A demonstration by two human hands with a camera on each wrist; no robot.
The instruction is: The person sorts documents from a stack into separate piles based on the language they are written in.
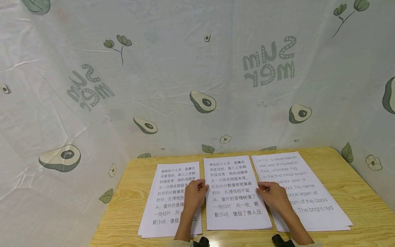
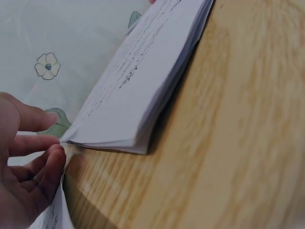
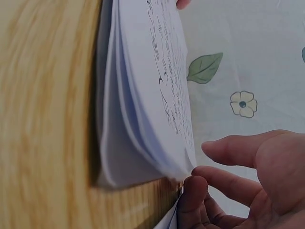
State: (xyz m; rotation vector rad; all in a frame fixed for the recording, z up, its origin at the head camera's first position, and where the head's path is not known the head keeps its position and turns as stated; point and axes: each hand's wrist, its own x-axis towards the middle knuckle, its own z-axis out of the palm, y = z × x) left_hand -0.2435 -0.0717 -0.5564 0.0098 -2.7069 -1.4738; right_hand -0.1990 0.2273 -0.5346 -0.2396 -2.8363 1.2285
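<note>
Three stacks of printed paper lie side by side on a wooden table [image 1: 355, 181]. The middle stack [image 1: 234, 192] carries Chinese text. My left hand [image 1: 194, 197] rests on the left stack [image 1: 166, 195], its fingertips touching the middle stack's left edge. My right hand [image 1: 273, 197] lies on the right stack [image 1: 311, 195] of English text, fingertips against the middle stack's right edge. In the left wrist view, loosely bent fingers [image 2: 43, 157] meet the stack [image 2: 133, 95], whose edge sits slightly raised. In the right wrist view, fingers [image 3: 195, 186] touch the stack [image 3: 152, 95] at its lower edge.
A pale cloth [image 1: 185, 68] printed with avocados and leaves hangs behind and on both sides of the table. Bare wood shows at the table's left [image 1: 129, 206] and right ends. Black wrist mounts [image 1: 202, 242] sit at the bottom edge.
</note>
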